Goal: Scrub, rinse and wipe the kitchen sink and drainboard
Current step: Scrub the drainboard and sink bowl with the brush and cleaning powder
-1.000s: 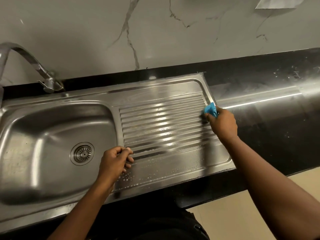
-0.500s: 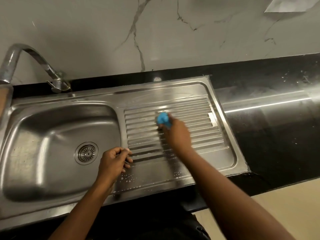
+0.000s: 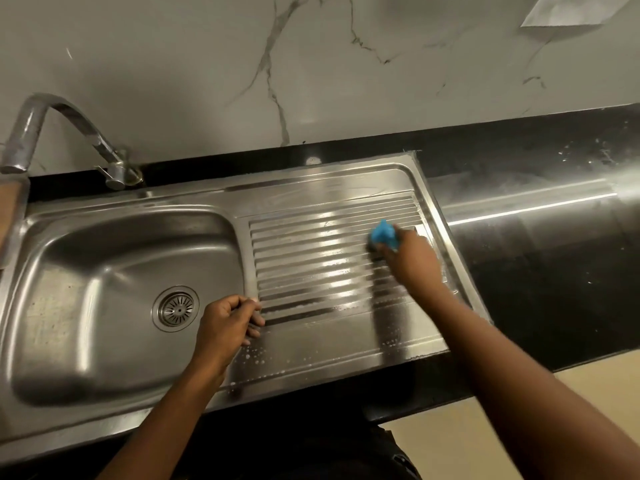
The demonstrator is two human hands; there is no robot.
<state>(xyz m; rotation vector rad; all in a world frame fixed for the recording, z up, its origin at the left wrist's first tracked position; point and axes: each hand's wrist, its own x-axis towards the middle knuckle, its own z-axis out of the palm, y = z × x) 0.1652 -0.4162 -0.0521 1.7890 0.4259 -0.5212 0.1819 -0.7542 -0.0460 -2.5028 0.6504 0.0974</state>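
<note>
Nearest, the left hand [image 3: 227,327] rests on the near left corner of the drainboard [image 3: 311,258], just beside the sink [image 3: 104,289]. Its fingers are curled under and nothing shows inside them. White soap bubbles [image 3: 256,358] dot the flat steel strip close to this hand.

Farther back and to the right, the right hand [image 3: 412,261] grips a blue scrubber [image 3: 382,233], with its fingers closed round it. The scrubber is pressed on the ribbed part of the drainboard, near the right end of the ribs. Hand and scrubber are blurred.

To the left, the sink has a round drain strainer [image 3: 175,308] in its floor. A black countertop [image 3: 554,271] surrounds the steel. At the rear, a curved tap [image 3: 62,116] stands against a veined marble wall [image 3: 207,64].
</note>
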